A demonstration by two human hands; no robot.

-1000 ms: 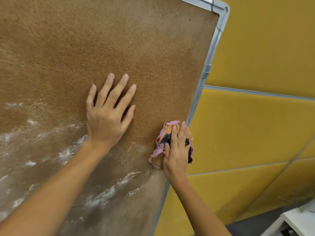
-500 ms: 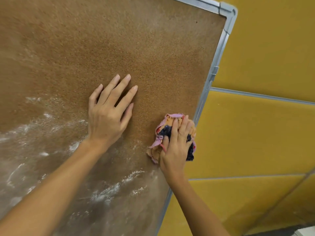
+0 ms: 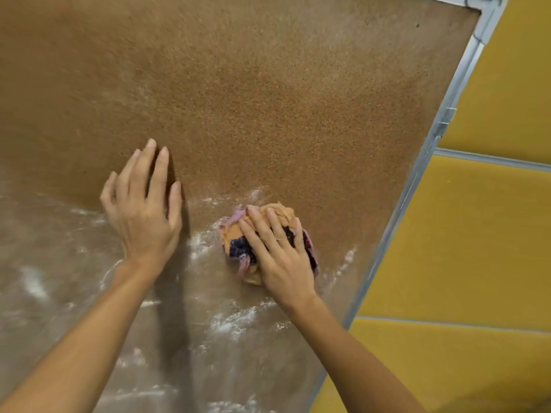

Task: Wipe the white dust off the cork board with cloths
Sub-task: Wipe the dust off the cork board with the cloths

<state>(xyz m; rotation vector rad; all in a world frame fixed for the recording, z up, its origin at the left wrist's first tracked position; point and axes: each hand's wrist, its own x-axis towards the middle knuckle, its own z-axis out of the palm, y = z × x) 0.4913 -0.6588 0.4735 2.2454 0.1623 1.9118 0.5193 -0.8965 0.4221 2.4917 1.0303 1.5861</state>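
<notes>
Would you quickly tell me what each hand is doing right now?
Left hand: open, flat against the cork board, holding nothing.
Right hand: pressing a bunched cloth onto the board.

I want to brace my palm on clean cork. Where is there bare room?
Free: the wide upper cork board, above both hands up to the metal frame. Crowded: the white dust below, the left hand, and the right hand pressing the cloth.
</notes>
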